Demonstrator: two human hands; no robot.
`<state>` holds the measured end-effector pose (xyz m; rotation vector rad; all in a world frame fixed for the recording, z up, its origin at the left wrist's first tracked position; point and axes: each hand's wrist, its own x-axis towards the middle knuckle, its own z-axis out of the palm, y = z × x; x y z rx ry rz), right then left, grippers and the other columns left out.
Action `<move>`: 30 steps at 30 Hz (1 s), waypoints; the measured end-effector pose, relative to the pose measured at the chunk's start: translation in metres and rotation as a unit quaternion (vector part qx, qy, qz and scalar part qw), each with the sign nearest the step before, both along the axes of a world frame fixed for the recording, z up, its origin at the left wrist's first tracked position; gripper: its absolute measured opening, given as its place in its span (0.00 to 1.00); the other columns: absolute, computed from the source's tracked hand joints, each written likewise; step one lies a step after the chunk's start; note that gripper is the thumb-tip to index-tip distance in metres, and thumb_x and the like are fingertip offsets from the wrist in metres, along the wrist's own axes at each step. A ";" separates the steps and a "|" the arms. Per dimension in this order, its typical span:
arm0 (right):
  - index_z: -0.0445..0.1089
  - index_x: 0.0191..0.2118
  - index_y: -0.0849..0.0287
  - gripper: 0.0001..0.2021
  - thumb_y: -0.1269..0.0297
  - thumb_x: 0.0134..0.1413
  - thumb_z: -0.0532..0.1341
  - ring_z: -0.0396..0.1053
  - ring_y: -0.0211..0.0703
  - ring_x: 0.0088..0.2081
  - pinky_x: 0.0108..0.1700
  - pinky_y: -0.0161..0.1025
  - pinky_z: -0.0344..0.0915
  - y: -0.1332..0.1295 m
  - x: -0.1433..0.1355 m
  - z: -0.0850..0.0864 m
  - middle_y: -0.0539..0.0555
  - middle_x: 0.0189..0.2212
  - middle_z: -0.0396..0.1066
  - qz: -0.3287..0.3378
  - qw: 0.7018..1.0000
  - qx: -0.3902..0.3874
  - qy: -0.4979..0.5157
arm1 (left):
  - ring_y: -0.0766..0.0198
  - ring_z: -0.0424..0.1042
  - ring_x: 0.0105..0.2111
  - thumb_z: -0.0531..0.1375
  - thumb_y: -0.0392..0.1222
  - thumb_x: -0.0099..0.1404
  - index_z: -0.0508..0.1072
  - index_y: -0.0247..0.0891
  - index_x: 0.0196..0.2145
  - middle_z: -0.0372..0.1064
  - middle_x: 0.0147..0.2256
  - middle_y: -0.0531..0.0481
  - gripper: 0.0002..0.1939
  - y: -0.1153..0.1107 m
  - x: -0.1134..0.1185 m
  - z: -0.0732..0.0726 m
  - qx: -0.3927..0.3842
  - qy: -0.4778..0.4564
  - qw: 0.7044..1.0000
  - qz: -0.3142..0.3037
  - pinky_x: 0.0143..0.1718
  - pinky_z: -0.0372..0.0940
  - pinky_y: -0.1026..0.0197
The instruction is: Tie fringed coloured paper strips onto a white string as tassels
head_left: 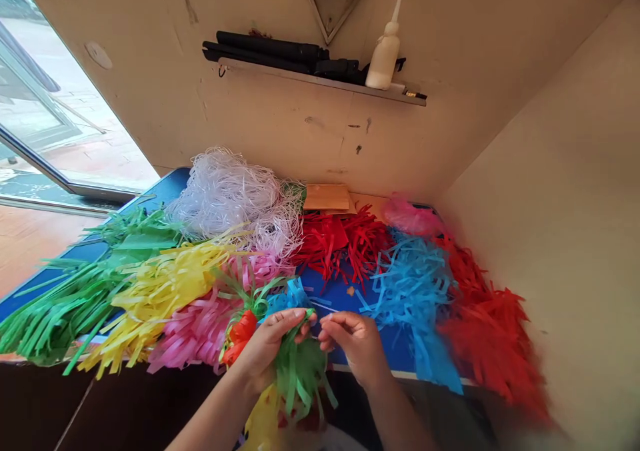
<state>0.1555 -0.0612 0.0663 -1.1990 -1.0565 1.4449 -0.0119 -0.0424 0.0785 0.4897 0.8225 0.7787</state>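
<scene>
My left hand point(280, 334) pinches the top of a green fringed paper tassel point(300, 371), whose strips hang down below the fingers. Just to its right, my right hand point(353, 341) has its fingers curled and pressed together near the tassel's top; what they hold, if anything, is too small to make out. An orange tassel point(242, 331) and a small blue one point(290, 296) lie by my left hand, and a yellow one point(263, 418) hangs underneath. A thin white string point(325, 306) shows between the hands on the blue table point(350, 298).
Green point(55, 304), yellow point(165, 281), pink point(200, 328), red point(350, 238) and blue point(415, 278) fringed paper covers the table. White string point(230, 194) is heaped behind. A wall shelf point(320, 81) bears a glue bottle point(384, 58) and black objects. More red fringe point(495, 338) lies right.
</scene>
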 end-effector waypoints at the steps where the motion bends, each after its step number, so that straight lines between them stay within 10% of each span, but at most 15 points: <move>1: 0.76 0.38 0.58 0.17 0.49 0.51 0.66 0.75 0.41 0.26 0.31 0.37 0.72 -0.001 0.000 0.002 0.52 0.27 0.77 0.011 1.000 0.009 0.000 | 0.71 0.63 0.20 0.70 0.52 0.51 0.74 0.33 0.28 0.63 0.20 0.56 0.19 0.000 0.000 0.000 0.003 -0.006 1.000 0.005 0.23 0.60 0.68; 20: 0.60 0.45 0.56 0.10 0.59 0.62 0.56 0.70 0.39 0.30 0.34 0.36 0.66 -0.008 0.000 0.001 0.48 0.28 0.70 0.051 0.995 0.060 -0.053 | 0.68 0.69 0.25 0.70 0.50 0.53 0.73 0.36 0.28 0.69 0.24 0.54 0.15 -0.005 0.007 0.000 0.105 0.074 0.991 0.022 0.28 0.64 0.66; 30: 0.69 0.31 0.57 0.10 0.59 0.61 0.60 0.67 0.40 0.35 0.39 0.37 0.63 -0.028 0.004 0.017 0.51 0.31 0.68 0.055 0.973 0.174 -0.141 | 0.62 0.72 0.29 0.65 0.43 0.56 0.69 0.39 0.30 0.71 0.28 0.52 0.09 -0.042 0.003 0.008 0.394 0.387 0.831 0.062 0.32 0.67 0.62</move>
